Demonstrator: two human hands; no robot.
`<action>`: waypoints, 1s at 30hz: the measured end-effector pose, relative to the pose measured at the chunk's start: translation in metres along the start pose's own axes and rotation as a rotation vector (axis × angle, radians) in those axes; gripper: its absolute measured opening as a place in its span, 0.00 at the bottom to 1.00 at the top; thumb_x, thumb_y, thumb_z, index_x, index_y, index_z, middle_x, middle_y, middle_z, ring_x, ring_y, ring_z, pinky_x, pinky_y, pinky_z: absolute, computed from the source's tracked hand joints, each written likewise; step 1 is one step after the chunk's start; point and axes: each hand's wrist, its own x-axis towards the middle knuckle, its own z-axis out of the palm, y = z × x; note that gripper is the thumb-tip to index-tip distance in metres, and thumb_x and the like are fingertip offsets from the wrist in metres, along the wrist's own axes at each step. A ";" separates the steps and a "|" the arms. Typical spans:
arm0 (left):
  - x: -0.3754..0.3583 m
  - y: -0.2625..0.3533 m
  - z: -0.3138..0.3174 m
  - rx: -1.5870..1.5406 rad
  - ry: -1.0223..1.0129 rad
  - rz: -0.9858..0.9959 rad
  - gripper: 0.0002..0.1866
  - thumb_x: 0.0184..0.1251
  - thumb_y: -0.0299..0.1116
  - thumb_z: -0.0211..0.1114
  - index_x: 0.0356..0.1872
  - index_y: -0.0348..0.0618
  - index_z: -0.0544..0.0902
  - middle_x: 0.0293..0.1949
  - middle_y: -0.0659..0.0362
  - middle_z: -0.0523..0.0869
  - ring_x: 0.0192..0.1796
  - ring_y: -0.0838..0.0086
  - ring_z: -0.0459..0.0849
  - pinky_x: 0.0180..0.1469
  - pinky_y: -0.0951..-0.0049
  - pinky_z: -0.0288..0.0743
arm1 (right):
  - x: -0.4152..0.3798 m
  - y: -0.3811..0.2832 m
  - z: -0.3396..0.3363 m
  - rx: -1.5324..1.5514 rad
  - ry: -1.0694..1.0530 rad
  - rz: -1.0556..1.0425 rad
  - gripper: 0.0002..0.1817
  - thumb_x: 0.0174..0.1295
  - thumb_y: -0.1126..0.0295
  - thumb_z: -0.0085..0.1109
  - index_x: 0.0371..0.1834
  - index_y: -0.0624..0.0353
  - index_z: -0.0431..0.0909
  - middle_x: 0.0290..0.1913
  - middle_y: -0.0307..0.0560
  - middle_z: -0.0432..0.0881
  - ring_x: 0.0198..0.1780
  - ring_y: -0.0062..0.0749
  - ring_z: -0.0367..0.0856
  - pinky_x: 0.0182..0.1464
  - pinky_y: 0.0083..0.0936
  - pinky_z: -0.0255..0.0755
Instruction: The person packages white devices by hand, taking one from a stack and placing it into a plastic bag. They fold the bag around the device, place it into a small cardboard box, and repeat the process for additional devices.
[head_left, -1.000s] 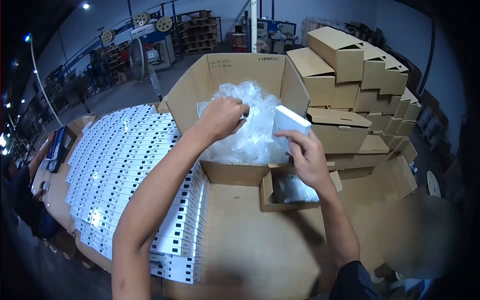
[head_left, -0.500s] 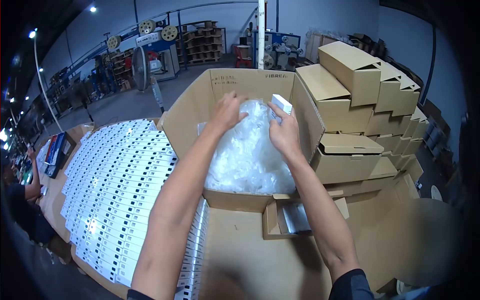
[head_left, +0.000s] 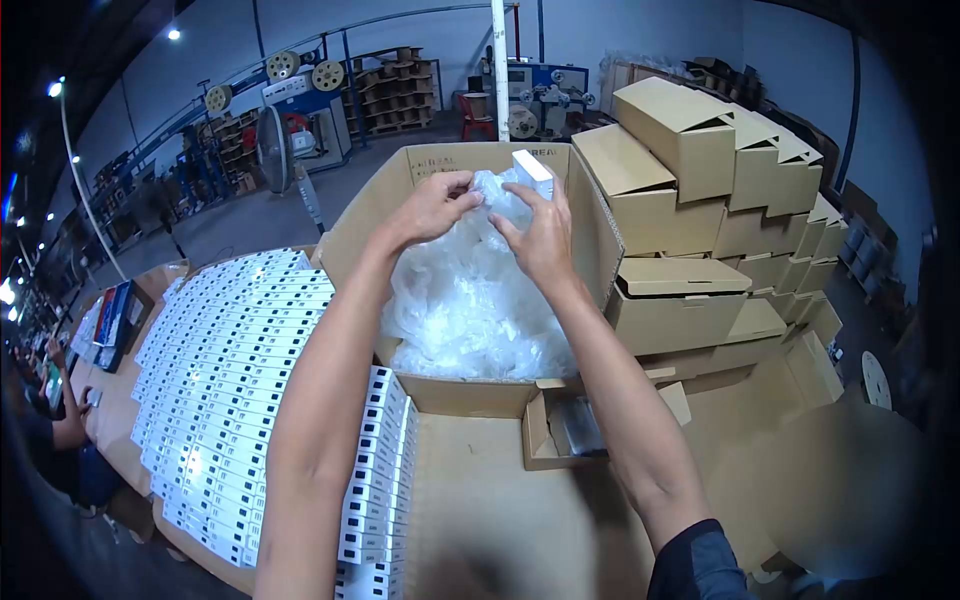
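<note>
Above a large open cardboard carton, my left hand pinches the edge of a clear plastic bag. My right hand holds a small white box upright, and its thumb and finger reach to the bag's other side. A heap of crumpled clear plastic bags fills much of the carton below both hands. Rows of white boxes with black squares lie to the left of my left forearm. In front of the carton, a small open cardboard box holds something clear or silvery.
Closed brown boxes are stacked at the right. A person's arm shows at the far left, near a dark box on the table. A fan, a white pole and machinery stand behind.
My left hand has taken hold of a plastic bag. My right hand, with the white box, has moved left and up towards it. The view has shifted slightly.
</note>
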 end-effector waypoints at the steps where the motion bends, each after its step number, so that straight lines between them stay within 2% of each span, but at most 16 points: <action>1: -0.004 0.008 -0.003 -0.050 -0.035 -0.021 0.14 0.76 0.34 0.61 0.51 0.34 0.86 0.35 0.54 0.88 0.39 0.73 0.85 0.48 0.69 0.79 | -0.001 -0.003 -0.001 -0.010 0.004 -0.037 0.36 0.48 0.66 0.85 0.65 0.57 0.84 0.76 0.61 0.66 0.67 0.62 0.75 0.71 0.47 0.70; 2: -0.006 0.009 -0.002 -0.080 0.040 0.016 0.17 0.76 0.37 0.57 0.50 0.34 0.86 0.34 0.55 0.88 0.38 0.73 0.83 0.46 0.69 0.77 | 0.001 -0.006 -0.003 -0.006 0.013 -0.057 0.35 0.50 0.67 0.83 0.65 0.57 0.84 0.76 0.60 0.66 0.66 0.61 0.75 0.70 0.48 0.71; 5: -0.003 0.003 -0.014 0.109 0.018 -0.044 0.20 0.74 0.41 0.57 0.46 0.33 0.87 0.32 0.55 0.87 0.37 0.72 0.83 0.44 0.65 0.77 | 0.010 -0.028 -0.010 0.036 0.016 0.000 0.31 0.52 0.67 0.82 0.62 0.58 0.86 0.76 0.59 0.66 0.66 0.62 0.75 0.69 0.48 0.71; 6: -0.010 0.023 -0.013 0.198 0.005 -0.067 0.18 0.74 0.39 0.54 0.33 0.33 0.84 0.30 0.60 0.84 0.34 0.76 0.77 0.40 0.68 0.71 | 0.013 -0.035 -0.009 0.015 0.009 0.048 0.30 0.53 0.67 0.81 0.62 0.58 0.86 0.76 0.59 0.68 0.66 0.63 0.75 0.70 0.48 0.71; 9: -0.017 0.041 -0.007 0.289 0.033 -0.118 0.20 0.71 0.42 0.55 0.27 0.33 0.78 0.24 0.55 0.80 0.31 0.73 0.77 0.37 0.63 0.70 | 0.023 -0.029 0.003 -0.023 -0.040 0.063 0.28 0.50 0.67 0.82 0.57 0.61 0.88 0.69 0.69 0.75 0.69 0.63 0.76 0.71 0.47 0.70; 10: -0.015 0.026 -0.004 0.317 0.065 -0.057 0.21 0.70 0.43 0.55 0.25 0.32 0.77 0.22 0.53 0.79 0.28 0.69 0.76 0.35 0.60 0.69 | 0.026 -0.007 0.020 0.015 -0.057 0.007 0.21 0.51 0.70 0.79 0.50 0.63 0.91 0.64 0.70 0.79 0.64 0.64 0.79 0.68 0.46 0.73; 13: -0.022 0.013 -0.012 0.307 0.086 -0.131 0.22 0.70 0.43 0.55 0.24 0.32 0.79 0.24 0.51 0.82 0.29 0.68 0.79 0.37 0.59 0.71 | 0.023 0.018 0.029 -0.007 -0.212 -0.064 0.15 0.54 0.73 0.76 0.45 0.63 0.92 0.71 0.65 0.75 0.63 0.62 0.79 0.67 0.50 0.74; 14: -0.022 0.007 -0.014 0.369 0.179 -0.154 0.19 0.73 0.39 0.55 0.30 0.32 0.81 0.27 0.50 0.87 0.29 0.69 0.85 0.36 0.62 0.79 | 0.017 0.025 0.038 -0.081 -0.134 -0.012 0.12 0.56 0.73 0.73 0.43 0.63 0.92 0.69 0.62 0.75 0.63 0.60 0.79 0.65 0.51 0.76; 17: -0.014 -0.021 -0.015 0.139 0.434 -0.222 0.12 0.77 0.34 0.54 0.40 0.34 0.79 0.29 0.49 0.88 0.30 0.70 0.90 0.35 0.66 0.85 | 0.002 0.020 0.034 -0.180 -0.236 0.256 0.10 0.60 0.72 0.71 0.43 0.62 0.92 0.69 0.58 0.75 0.62 0.59 0.79 0.65 0.51 0.78; 18: -0.013 -0.017 -0.016 0.037 0.524 -0.211 0.08 0.80 0.30 0.54 0.48 0.35 0.76 0.31 0.48 0.89 0.30 0.68 0.92 0.32 0.68 0.88 | 0.000 0.024 0.035 -0.230 -0.328 0.339 0.15 0.61 0.71 0.69 0.52 0.61 0.90 0.72 0.55 0.70 0.64 0.60 0.77 0.66 0.50 0.77; 21: -0.013 -0.008 -0.018 0.182 0.614 -0.180 0.11 0.73 0.33 0.61 0.44 0.33 0.75 0.31 0.41 0.89 0.34 0.54 0.93 0.41 0.57 0.84 | -0.008 0.026 0.039 -0.258 -0.192 0.357 0.24 0.62 0.67 0.70 0.62 0.59 0.85 0.75 0.56 0.66 0.67 0.64 0.73 0.67 0.50 0.76; 22: -0.010 -0.017 -0.021 0.235 0.619 -0.083 0.10 0.72 0.32 0.63 0.45 0.34 0.79 0.35 0.41 0.90 0.37 0.50 0.92 0.46 0.55 0.83 | -0.002 0.026 0.037 -0.257 -0.146 0.312 0.33 0.59 0.62 0.74 0.69 0.58 0.80 0.76 0.57 0.63 0.68 0.66 0.71 0.67 0.52 0.75; 25: -0.011 -0.007 -0.021 0.428 0.643 -0.004 0.11 0.78 0.34 0.62 0.46 0.35 0.83 0.28 0.53 0.89 0.29 0.72 0.90 0.36 0.67 0.83 | 0.012 -0.004 0.011 -0.146 0.071 0.074 0.36 0.53 0.58 0.78 0.65 0.65 0.82 0.74 0.66 0.66 0.68 0.62 0.72 0.71 0.52 0.68; 28: -0.018 0.032 -0.022 0.309 0.577 0.000 0.12 0.72 0.35 0.67 0.44 0.36 0.89 0.34 0.44 0.90 0.36 0.52 0.91 0.45 0.58 0.81 | 0.024 -0.038 -0.014 -0.092 -0.016 -0.146 0.33 0.51 0.60 0.79 0.61 0.65 0.85 0.75 0.61 0.65 0.65 0.64 0.73 0.66 0.53 0.74; 30: -0.030 0.069 -0.023 0.283 0.466 0.002 0.13 0.71 0.37 0.69 0.45 0.36 0.90 0.30 0.45 0.89 0.33 0.58 0.89 0.43 0.61 0.80 | 0.019 -0.063 -0.031 -0.094 -0.086 -0.125 0.29 0.51 0.61 0.79 0.56 0.66 0.87 0.74 0.61 0.67 0.65 0.63 0.74 0.67 0.52 0.74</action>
